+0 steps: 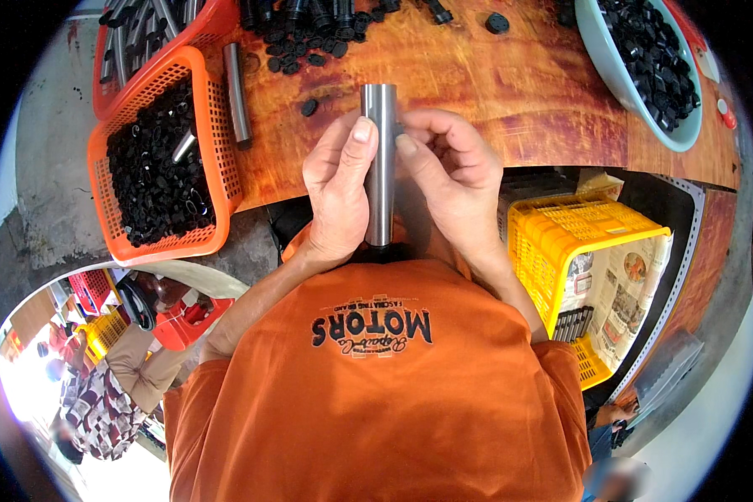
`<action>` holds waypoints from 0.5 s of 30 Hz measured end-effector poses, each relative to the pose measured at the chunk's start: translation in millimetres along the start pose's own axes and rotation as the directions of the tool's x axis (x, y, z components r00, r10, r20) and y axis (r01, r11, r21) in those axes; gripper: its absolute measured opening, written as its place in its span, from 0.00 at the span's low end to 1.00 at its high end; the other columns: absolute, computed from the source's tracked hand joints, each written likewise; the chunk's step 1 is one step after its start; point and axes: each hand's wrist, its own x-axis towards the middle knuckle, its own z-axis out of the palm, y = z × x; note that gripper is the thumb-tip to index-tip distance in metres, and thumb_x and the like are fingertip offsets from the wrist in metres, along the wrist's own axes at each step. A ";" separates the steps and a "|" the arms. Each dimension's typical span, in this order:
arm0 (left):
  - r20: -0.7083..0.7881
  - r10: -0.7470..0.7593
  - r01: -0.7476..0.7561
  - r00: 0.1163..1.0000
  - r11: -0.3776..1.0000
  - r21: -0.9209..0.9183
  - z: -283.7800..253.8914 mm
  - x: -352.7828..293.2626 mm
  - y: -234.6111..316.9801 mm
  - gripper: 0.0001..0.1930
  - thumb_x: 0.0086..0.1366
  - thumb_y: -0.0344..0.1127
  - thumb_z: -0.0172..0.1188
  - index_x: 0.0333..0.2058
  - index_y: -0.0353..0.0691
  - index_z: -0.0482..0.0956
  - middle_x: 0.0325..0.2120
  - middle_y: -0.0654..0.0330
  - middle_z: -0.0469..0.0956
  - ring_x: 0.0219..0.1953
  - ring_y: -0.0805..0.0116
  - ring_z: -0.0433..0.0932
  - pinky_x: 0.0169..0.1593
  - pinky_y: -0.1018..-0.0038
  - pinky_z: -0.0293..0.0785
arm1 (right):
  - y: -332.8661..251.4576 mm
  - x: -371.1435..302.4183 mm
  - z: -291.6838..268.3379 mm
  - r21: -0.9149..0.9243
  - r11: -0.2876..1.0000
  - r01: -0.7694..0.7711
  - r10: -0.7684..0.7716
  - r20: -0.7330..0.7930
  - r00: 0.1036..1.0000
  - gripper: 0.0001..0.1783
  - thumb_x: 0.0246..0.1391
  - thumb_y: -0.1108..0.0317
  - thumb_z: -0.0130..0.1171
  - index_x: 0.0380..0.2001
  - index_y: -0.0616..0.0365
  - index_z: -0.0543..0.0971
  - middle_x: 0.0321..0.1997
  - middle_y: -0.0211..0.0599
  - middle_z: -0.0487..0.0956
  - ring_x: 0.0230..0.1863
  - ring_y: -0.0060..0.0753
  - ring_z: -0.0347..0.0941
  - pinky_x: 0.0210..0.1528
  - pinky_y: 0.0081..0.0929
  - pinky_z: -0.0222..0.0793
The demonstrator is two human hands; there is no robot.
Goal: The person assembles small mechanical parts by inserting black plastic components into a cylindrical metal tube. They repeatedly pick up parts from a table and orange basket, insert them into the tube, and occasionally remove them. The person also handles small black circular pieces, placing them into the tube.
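A smooth silver metal tube [381, 167] stands lengthwise between my hands, over the near edge of the table. My left hand [340, 180] is closed around its left side, the thumb lying along the metal. At the tube's upper right side is my right hand [456, 171], its thumb and curled fingers pinched together against it. Something small and dark shows at those fingertips, too little of it to name. The tube's lower end reaches toward my orange shirt, with a dark part at that end.
An orange basket [215, 138] of small black parts stands left, beside a loose metal tube [236, 96]. Black caps [293, 63] lie at the back. A pale blue basin [686, 138] of black pieces sits right, above a yellow crate [552, 243]. Another person [100, 402] sits lower left.
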 end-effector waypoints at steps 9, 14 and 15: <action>-0.039 -0.058 0.060 0.998 0.997 0.043 0.2 2.4 2.5 0.18 0.72 0.45 0.46 0.45 0.35 0.76 0.31 0.68 0.74 0.31 0.83 0.69 0.35 0.84 0.66 | -4.1 -3.8 6.7 -0.430 0.814 0.391 -0.414 0.045 0.909 0.08 0.52 0.81 0.59 0.37 0.67 0.78 0.33 0.43 0.80 0.31 0.35 0.78 0.34 0.24 0.73; -0.024 -0.091 0.092 0.996 0.996 0.011 -5.2 3.9 3.9 0.18 0.72 0.43 0.46 0.46 0.34 0.76 0.31 0.67 0.74 0.31 0.82 0.69 0.35 0.84 0.66 | -1.9 -3.5 5.5 -0.423 0.824 0.378 -0.386 0.069 0.920 0.08 0.52 0.79 0.60 0.37 0.66 0.78 0.32 0.42 0.80 0.31 0.34 0.78 0.34 0.26 0.73; -0.025 -0.088 0.088 0.996 0.996 0.013 -5.4 4.3 3.8 0.17 0.72 0.43 0.47 0.46 0.34 0.76 0.31 0.67 0.74 0.31 0.82 0.69 0.35 0.84 0.66 | -3.0 -2.5 3.7 -0.426 0.826 0.368 -0.367 0.088 0.926 0.08 0.52 0.79 0.60 0.37 0.66 0.78 0.32 0.42 0.80 0.31 0.34 0.78 0.34 0.25 0.73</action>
